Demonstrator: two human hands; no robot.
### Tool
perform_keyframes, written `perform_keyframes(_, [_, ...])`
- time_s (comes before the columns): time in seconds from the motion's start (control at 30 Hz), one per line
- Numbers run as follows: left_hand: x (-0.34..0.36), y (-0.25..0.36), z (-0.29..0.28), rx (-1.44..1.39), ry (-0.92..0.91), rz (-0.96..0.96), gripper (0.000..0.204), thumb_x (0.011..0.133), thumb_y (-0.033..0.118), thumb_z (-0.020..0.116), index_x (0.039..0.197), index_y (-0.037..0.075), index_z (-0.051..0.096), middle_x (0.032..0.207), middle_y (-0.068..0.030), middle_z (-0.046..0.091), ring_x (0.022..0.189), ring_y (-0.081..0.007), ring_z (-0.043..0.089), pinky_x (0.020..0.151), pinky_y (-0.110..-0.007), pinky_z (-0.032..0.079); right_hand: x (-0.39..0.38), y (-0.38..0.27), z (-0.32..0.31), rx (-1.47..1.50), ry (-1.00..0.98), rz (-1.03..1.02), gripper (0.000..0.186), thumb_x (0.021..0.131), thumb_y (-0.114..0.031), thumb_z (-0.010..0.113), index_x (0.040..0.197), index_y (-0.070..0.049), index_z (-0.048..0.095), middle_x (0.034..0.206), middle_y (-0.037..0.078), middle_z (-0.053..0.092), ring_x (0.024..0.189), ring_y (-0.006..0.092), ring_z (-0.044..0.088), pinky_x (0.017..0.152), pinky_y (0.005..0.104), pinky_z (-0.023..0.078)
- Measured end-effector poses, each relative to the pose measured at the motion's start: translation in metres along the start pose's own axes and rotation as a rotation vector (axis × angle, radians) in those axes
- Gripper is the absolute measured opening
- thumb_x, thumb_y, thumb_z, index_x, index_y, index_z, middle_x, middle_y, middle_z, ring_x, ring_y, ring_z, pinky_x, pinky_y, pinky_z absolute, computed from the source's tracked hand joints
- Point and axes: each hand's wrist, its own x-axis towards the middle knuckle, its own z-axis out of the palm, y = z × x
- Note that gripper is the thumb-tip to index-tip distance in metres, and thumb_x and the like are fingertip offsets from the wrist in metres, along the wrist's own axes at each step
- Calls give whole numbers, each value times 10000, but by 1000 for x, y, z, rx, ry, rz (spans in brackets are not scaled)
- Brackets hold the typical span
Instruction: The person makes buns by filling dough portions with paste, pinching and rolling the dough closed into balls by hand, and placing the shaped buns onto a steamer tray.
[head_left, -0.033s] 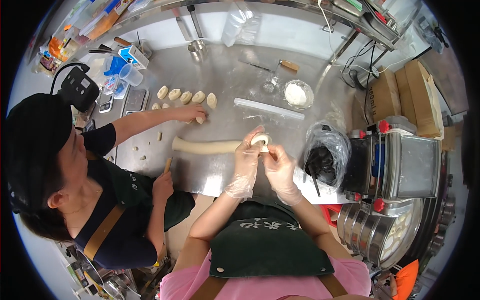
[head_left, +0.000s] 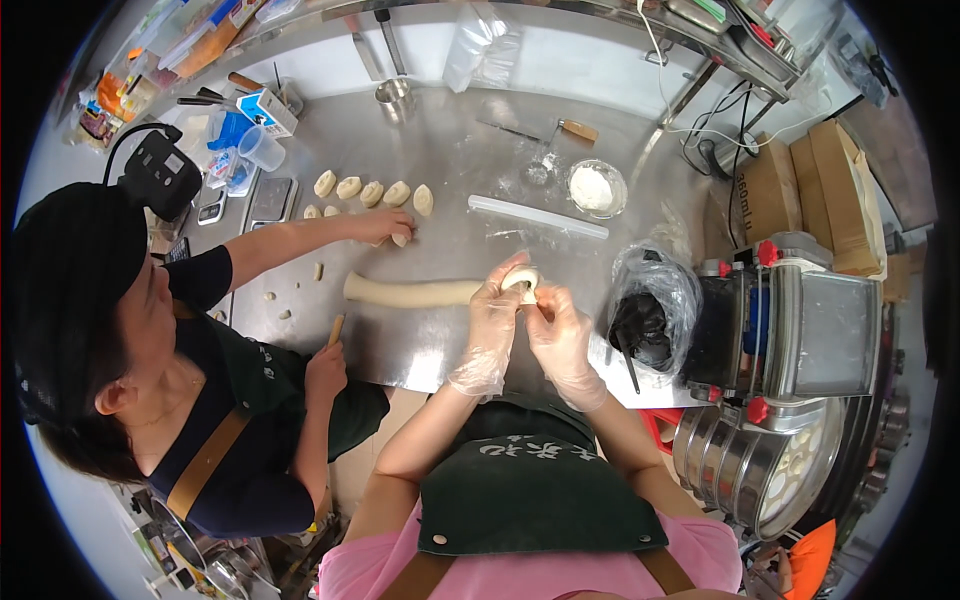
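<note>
In a clear plastic glove, my left hand (head_left: 489,330) is closed around a small round of pale dough (head_left: 519,277), with a dark spot visible in its fold. My right hand (head_left: 559,335), also gloved, pinches the lower right edge of that dough. Both hands are raised above the near edge of the steel table. A thick dough log (head_left: 410,291) lies just left of my left hand. Farther left, a co-worker's hand (head_left: 385,226) touches one of several cut dough pieces (head_left: 372,190), while their other hand (head_left: 325,372) grips a thin wooden-coloured handle.
A clear bar (head_left: 538,217) and a bowl of white flour (head_left: 596,188) lie beyond my hands. Near the right edge sits a bag-lined container (head_left: 650,320) with dark contents, beside a steel roller machine (head_left: 790,330). A scraper with a wooden handle (head_left: 578,130) rests farther back.
</note>
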Motion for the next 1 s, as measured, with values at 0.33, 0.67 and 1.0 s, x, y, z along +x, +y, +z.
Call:
perform_keyframes(0.33, [6,17,-5,5,-194,-36,399,891,-59,495,1284,-28,553,1182,-87,594,1018,-142,574,926,-266,449,12,-5,-10,-95,-5,-302,201,809,19,673,991,-18,596,684,120,649,564,183,640,542,303,504])
perform_keyframes(0.67, [4,27,1,197,-162,-60,373,900,-21,544,1272,-12,583,1285,-102,568,1158,-157,527,1003,-274,397,11,-7,-13,-97,-41,-131,228,803,45,649,1009,-22,580,696,155,656,602,278,676,535,325,510])
perform_keyframes(1.0, [9,11,-6,439,-201,89,424,939,8,546,1354,-55,488,1409,-130,489,1211,-158,501,1016,-270,393,19,-12,-17,-111,-64,-229,250,798,54,648,1017,-38,568,669,149,632,556,291,658,500,361,493])
